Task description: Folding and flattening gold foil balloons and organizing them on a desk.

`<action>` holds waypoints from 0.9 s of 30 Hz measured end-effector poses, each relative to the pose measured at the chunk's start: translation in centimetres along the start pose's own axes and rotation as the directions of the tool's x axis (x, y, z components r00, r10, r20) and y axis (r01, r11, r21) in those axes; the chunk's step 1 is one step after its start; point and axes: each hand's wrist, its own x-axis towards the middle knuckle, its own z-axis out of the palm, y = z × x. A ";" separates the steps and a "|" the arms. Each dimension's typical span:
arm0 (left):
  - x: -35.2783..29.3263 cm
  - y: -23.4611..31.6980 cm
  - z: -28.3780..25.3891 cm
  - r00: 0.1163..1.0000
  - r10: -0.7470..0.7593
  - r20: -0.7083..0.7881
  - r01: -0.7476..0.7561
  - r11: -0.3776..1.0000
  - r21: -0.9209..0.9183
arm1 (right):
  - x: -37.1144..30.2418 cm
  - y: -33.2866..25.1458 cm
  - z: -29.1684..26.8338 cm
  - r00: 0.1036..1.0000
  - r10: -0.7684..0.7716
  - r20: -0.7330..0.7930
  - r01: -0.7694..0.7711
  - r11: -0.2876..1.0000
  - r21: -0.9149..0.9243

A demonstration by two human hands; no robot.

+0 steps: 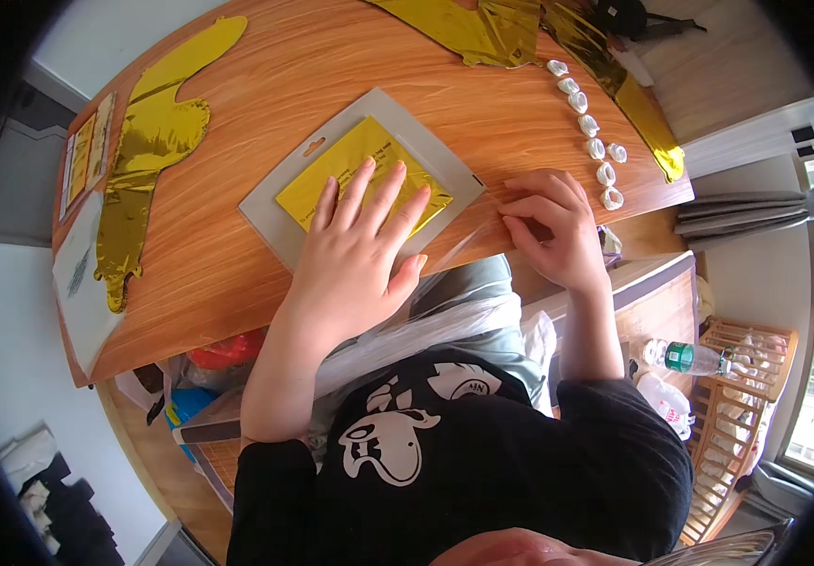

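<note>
A folded gold foil sheet [345,162] lies in a clear, grey-edged plastic sleeve [369,106] with a hang hole, set slantwise near the table's front edge. My left hand [350,236] rests flat on it, fingers spread, covering its lower middle. Just right of the sleeve's corner, my right hand [553,222] hovers at or touches the table edge. Its fingers are loosely bent and the thumb stands apart from them; I see nothing held there.
On the wooden table [265,113], a flat gold foil balloon [157,141] lies left, beside a packaged card [86,156] and a white sheet [86,269]. Several small white rings [588,124] line the right, near more gold foil [638,108]. A bottle [690,358] lies lower right.
</note>
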 end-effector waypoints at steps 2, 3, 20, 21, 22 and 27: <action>0.0 0.0 0.0 1.000 0.004 -0.004 -0.004 1.000 -0.003 | -0.1 0.1 -0.1 0.999 0.036 -0.010 -0.036 0.998 0.051; 0.0 0.0 0.0 1.000 0.007 -0.009 -0.007 1.000 -0.004 | 0.1 -0.1 -0.1 0.999 0.038 -0.010 -0.037 0.998 0.051; 0.0 -0.1 0.0 1.000 0.006 -0.011 -0.006 1.000 -0.003 | 0.8 0.0 0.3 1.000 0.013 -0.005 -0.013 1.000 -0.023; 0.0 -0.1 0.1 1.000 0.008 -0.014 -0.008 1.000 0.001 | 0.7 0.0 0.4 1.000 0.014 -0.005 -0.014 1.000 -0.022; 0.0 -0.1 0.1 1.000 0.009 -0.013 -0.009 1.000 0.001 | 0.5 0.2 0.4 1.000 -0.005 -0.015 0.004 1.000 -0.021; 0.0 -0.1 0.1 1.000 0.015 -0.009 -0.015 1.000 -0.008 | -0.6 0.2 0.3 0.998 -0.043 -0.042 0.042 0.999 -0.032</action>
